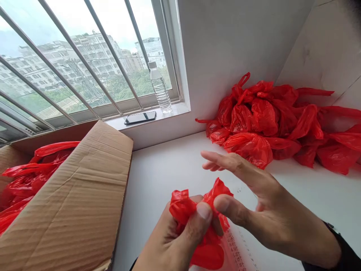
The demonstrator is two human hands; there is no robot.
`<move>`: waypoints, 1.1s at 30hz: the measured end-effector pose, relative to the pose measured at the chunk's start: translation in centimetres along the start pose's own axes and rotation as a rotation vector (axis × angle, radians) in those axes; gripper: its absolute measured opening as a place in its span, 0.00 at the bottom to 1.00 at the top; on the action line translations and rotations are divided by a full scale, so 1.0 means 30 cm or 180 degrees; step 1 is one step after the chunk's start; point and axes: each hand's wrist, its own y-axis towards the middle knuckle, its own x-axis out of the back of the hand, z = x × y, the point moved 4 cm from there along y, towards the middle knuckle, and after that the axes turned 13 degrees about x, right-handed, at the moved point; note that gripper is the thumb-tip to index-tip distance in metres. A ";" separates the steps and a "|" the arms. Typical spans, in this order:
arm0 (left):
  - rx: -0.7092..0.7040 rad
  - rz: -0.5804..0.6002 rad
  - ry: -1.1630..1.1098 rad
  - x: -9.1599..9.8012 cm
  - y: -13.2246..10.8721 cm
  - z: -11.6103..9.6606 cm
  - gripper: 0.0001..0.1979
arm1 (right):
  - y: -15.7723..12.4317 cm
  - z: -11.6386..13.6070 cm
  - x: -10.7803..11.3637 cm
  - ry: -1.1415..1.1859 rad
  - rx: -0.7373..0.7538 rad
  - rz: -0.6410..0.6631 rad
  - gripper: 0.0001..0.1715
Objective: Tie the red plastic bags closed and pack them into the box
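A thin red plastic bag (208, 256) is bunched up in my left hand (180, 241), whose thumb presses the gathered top. Two crumpled ends of the bag stick up on either side of that thumb. My right hand (262, 199) is spread just to the right, thumb and fingers wide apart, with its thumb tip close to the right-hand end of the bag. Whether that thumb touches the plastic, I cannot tell. The lower part of the bag hangs below my left hand, partly hidden by it.
A heap of red plastic bags (259, 116) lies against the wall at the right. On the left stands an open cardboard box (84, 195) holding more red bags (31, 177). A phone (140, 117) and a water bottle (161, 90) are on the sill of the barred window. Printed marks show on the white tabletop (158, 165).
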 end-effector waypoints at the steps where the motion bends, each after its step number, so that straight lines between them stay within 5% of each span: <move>1: 0.0042 0.0089 -0.0170 0.008 0.010 0.002 0.24 | 0.005 -0.012 -0.005 0.0055 -0.0111 0.0136 0.26; 5: -0.0085 0.0363 -0.0868 0.021 0.042 -0.023 0.19 | 0.022 -0.022 -0.011 0.0569 -0.0441 0.0140 0.03; 12: -0.0503 0.0450 -0.0634 0.041 0.052 -0.078 0.11 | 0.016 -0.034 -0.021 0.0824 -0.0387 0.0056 0.14; 16: -0.0728 0.0484 0.0052 0.067 0.039 -0.071 0.09 | 0.026 -0.082 -0.069 0.1130 -0.0560 0.0586 0.23; 19: -0.1050 0.0171 0.0575 0.077 0.029 -0.074 0.06 | 0.034 -0.100 -0.088 0.1311 -0.0646 0.0670 0.19; 22: -0.1537 -0.0630 0.0953 0.084 0.028 -0.083 0.02 | 0.032 -0.116 -0.103 0.1346 -0.0848 0.0634 0.17; 26: -0.2382 -0.1575 0.1337 0.077 0.033 -0.099 0.14 | 0.016 -0.152 -0.144 0.1607 -0.1223 0.0865 0.19; 29: -0.2896 -0.1804 0.1611 0.067 0.035 -0.107 0.17 | 0.010 -0.168 -0.171 0.1967 -0.1277 0.1082 0.19; 33: -0.2771 -0.1663 0.1792 0.083 0.045 -0.104 0.19 | 0.023 -0.178 -0.159 0.1727 -0.1133 0.0744 0.10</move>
